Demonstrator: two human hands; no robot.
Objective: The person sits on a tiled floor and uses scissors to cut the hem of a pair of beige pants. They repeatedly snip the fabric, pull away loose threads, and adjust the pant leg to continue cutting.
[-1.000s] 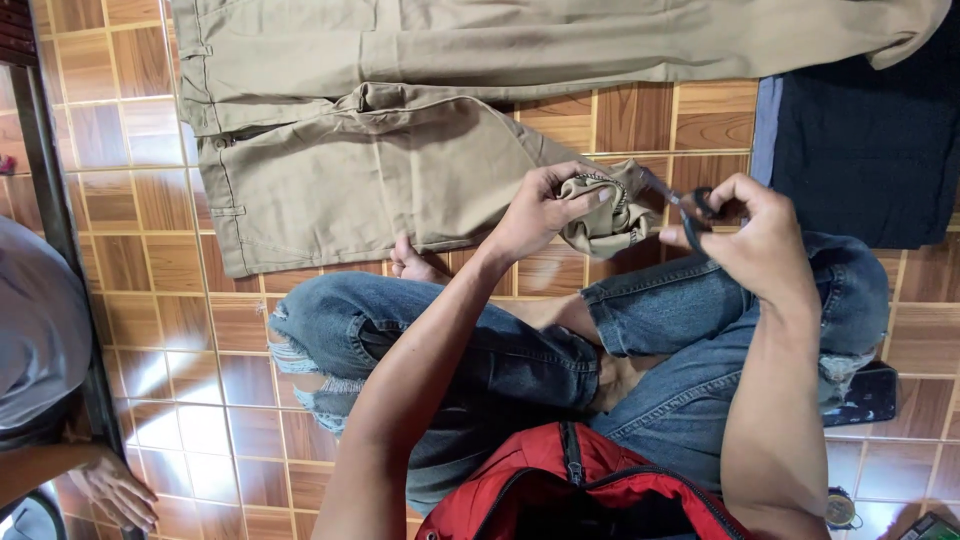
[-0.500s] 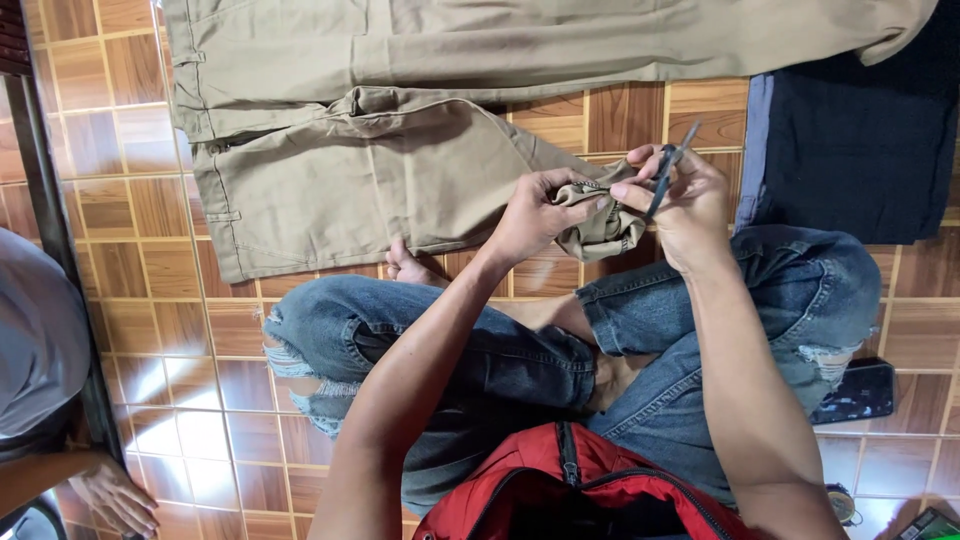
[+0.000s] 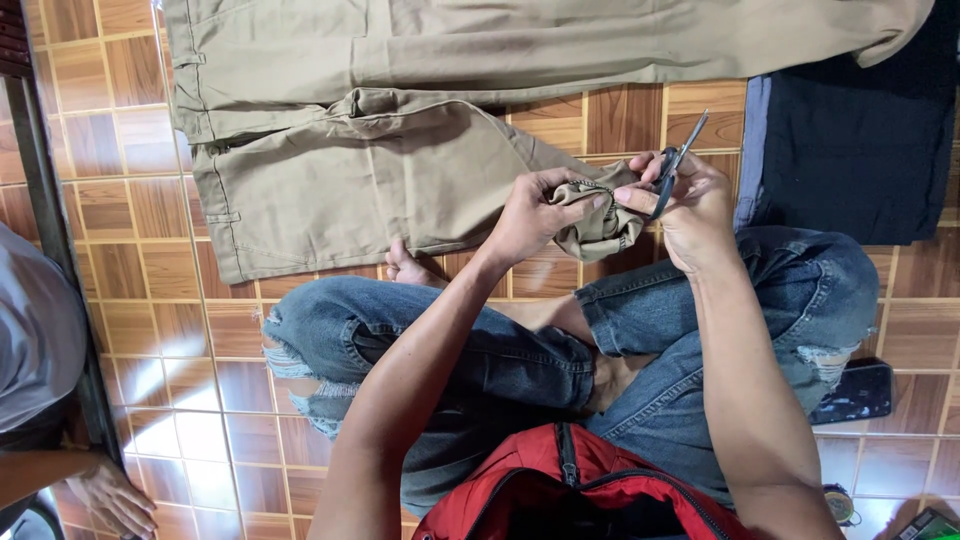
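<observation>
Pinching bunched khaki trouser cuff (image 3: 600, 215) between left hand (image 3: 535, 212) and right hand (image 3: 690, 205), above crossed knees.
Left hand closed on folded hem; right hand closed around small dark scissors (image 3: 675, 170), blades angled up. Smooth woven khaki trousers (image 3: 400, 130) spread flat on glossy wood-pattern tiled floor (image 3: 130, 200); dark navy cloth (image 3: 860, 150) just beside; ripped blue jeans (image 3: 520, 350), red bag (image 3: 580, 490) below.

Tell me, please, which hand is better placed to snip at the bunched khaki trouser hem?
Probably the right hand: it holds the scissors right beside the trouser hem. The left hand is occupied pinching that hem.
</observation>
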